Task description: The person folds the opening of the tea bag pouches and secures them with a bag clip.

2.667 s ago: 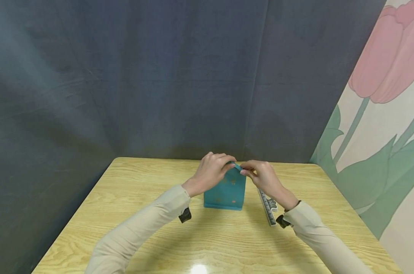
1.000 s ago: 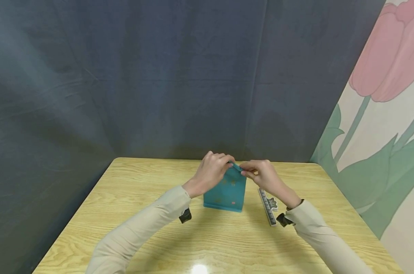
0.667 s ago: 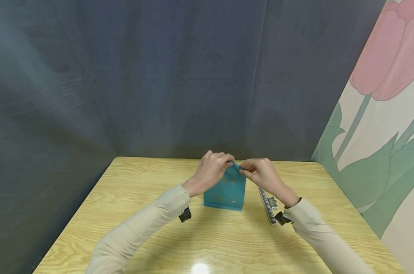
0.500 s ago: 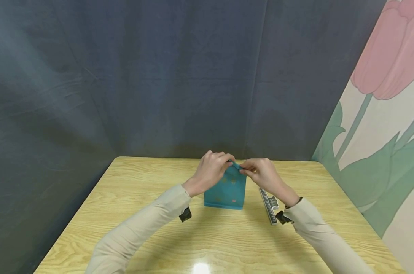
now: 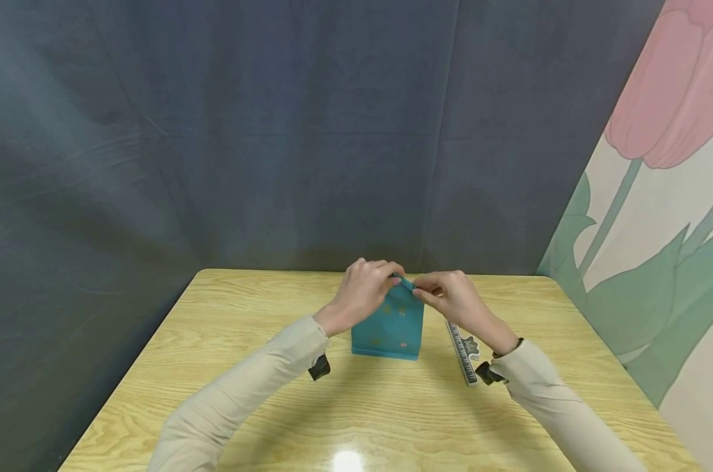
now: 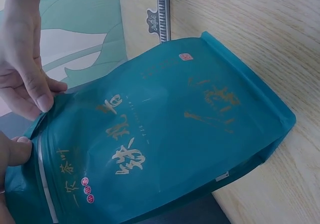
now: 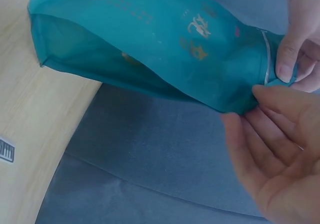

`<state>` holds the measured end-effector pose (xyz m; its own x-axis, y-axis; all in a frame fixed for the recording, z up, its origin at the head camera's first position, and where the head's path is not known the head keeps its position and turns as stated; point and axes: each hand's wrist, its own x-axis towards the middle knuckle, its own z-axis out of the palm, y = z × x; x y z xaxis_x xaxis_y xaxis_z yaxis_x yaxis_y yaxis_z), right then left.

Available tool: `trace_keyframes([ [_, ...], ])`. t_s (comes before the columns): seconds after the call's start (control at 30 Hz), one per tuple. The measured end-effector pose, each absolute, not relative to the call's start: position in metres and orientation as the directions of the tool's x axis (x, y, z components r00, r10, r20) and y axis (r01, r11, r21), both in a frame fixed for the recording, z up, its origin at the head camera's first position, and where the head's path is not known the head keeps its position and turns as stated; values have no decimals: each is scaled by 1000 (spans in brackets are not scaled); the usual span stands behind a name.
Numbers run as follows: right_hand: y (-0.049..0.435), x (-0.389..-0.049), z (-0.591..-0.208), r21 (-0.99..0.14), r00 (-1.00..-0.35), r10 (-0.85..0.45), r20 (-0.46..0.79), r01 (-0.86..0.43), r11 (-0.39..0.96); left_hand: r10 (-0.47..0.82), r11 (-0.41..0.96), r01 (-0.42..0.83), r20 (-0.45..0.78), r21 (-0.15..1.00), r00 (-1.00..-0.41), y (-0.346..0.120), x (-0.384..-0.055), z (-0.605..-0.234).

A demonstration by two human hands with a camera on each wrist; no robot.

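A teal tea pouch (image 5: 387, 333) with gold lettering stands upright on the table. Its top edge is gripped on the left by my left hand (image 5: 362, 292), thumb in front and fingers over the back. At the right end of that edge, my right hand (image 5: 458, 303) pinches the pouch between thumb and fingertips. The left wrist view shows the printed front of the pouch (image 6: 165, 109) and a pale seal strip near its mouth. In the right wrist view the side fold of the pouch (image 7: 85, 49) bulges open, and both thumbs meet close together at the mouth.
A clip (image 5: 462, 354) with a piano-key pattern and a dark ornate handle lies on the wooden table (image 5: 262, 406), right of the pouch near my right wrist. A dark curtain (image 5: 309, 131) hangs behind the table, and a tulip-painted wall (image 5: 645, 262) stands at the right.
Both hands keep their hold on the pouch's top edge, with only slight shifts of the right fingers. The head view has tilted very slightly; the pouch and clip stay in place.
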<state>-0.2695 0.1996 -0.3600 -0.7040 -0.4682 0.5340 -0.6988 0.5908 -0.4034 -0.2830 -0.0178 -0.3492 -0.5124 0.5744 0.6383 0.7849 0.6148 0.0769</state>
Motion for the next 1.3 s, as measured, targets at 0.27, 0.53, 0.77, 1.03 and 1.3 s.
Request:
trace_keyframes([
  [0.27,196,-269,-366,-329,-657,-458,599,-723,608,592,593,795,600,128,-538,-20,-283,-344],
  [0.53,191,-270,-373,-303,-631,-461,624,-739,602,608,585,783,524,213,-597,-25,-284,-338],
  [0.77,189,-270,-375,-264,-616,-458,641,-737,622,618,573,791,520,214,-589,-27,-285,-337],
  [1.03,186,-271,-379,-196,-569,-452,687,-744,638,629,561,806,535,191,-564,-27,-286,-339],
  [1.3,184,-272,-385,-156,-510,-434,743,-762,628,639,570,806,529,161,-558,-26,-288,-342],
])
